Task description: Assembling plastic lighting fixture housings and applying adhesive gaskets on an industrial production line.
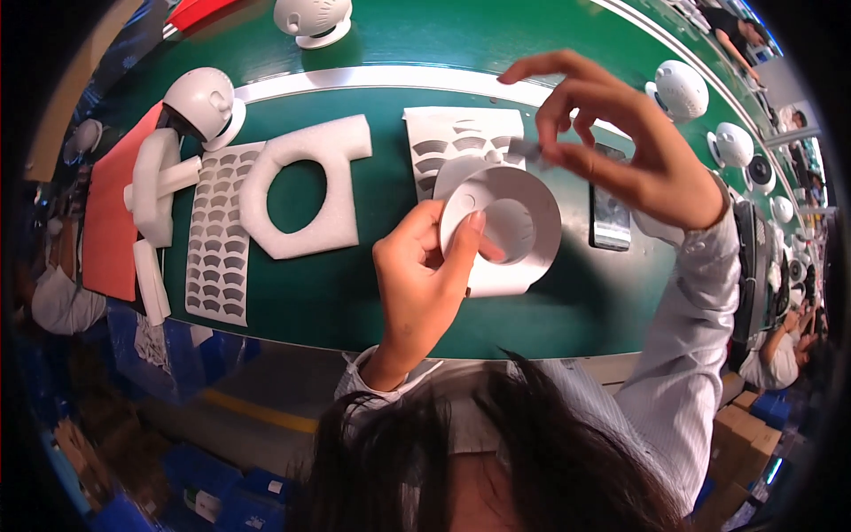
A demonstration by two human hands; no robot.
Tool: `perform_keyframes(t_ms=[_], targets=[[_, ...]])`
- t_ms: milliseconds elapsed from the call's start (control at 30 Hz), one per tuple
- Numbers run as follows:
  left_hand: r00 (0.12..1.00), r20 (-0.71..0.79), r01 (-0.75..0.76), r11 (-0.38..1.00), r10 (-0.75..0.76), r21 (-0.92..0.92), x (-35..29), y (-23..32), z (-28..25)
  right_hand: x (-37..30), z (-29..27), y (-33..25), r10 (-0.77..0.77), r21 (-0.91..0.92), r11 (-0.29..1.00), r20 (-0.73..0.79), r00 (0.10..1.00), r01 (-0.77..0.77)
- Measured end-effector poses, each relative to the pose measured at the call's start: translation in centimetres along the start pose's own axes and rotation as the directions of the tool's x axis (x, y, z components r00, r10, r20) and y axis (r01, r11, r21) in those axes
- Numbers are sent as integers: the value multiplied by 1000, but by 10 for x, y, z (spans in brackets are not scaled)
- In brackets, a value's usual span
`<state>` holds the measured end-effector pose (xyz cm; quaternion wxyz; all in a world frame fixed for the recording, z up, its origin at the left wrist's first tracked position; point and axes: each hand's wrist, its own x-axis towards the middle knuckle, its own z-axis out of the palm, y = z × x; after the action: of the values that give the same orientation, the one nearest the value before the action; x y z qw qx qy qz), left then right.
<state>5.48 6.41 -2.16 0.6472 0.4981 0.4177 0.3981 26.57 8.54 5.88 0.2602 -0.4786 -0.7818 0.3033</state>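
Inspector: Take the clock from the white shell (520, 230). Report from the left.

Recorder: Far out at nine o'clock, a salmon-coloured sheet (111, 213). A domed white unit (188, 99) stands toward ten. Nearer, at nine, lie a sheet of grey labels (217, 239) and a white foam frame (343, 199), both on the green tabletop (381, 306).

Inspector: State of the left grip?

Recorder: The left hand (415, 284), at eight o'clock, is closed around the near-left wall of the shell: thumb inside the rim, fingers outside. The shell is held over the tabletop, its wide mouth tipped up toward the wearer.

Inspector: How should it handle?

Recorder: In my judgement, light and stiff, probably smooth plastic, slippery if held loosely. The wall is the sound place to hold; squeezing hard there could flex it.

Inspector: Further right?

Recorder: A second label sheet (425, 146) lies at eleven, partly behind the shell. The right hand (654, 146) is between one and two; its fingertips appear pinched on a small grey label (528, 152), blurred. That looks thin and flexible, best taken by one edge. A dark phone (610, 226) lies at three.
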Motion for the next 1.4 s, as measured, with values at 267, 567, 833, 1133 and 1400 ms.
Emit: perform_keyframes(t_ms=[267, 567, 833, 1133, 1400], targets=[[997, 20, -72, 994, 70, 86, 6, 2, 25, -16, -1, 10, 36, -125, 992, 58, 998, -28], [997, -13, -69, 993, 71, 100, 5, -1, 32, -12, 6, 21, -1, -133, 991, 77, 997, 11], [997, -13, -72, 992, 74, 100, 6, -4, 35, -19, 7, 13, -26, -67, 997, 47, 999, 30], [998, 8, -68, 988, 68, 135, 7, -6, 35, -12, -2, 25, 46, -62, 997, 164, 985, -37], [996, -33, -79, 992, 83, 103, 8, -7, 39, -9, 2, 36, 74, -59, 996, 149, 986, -66]])
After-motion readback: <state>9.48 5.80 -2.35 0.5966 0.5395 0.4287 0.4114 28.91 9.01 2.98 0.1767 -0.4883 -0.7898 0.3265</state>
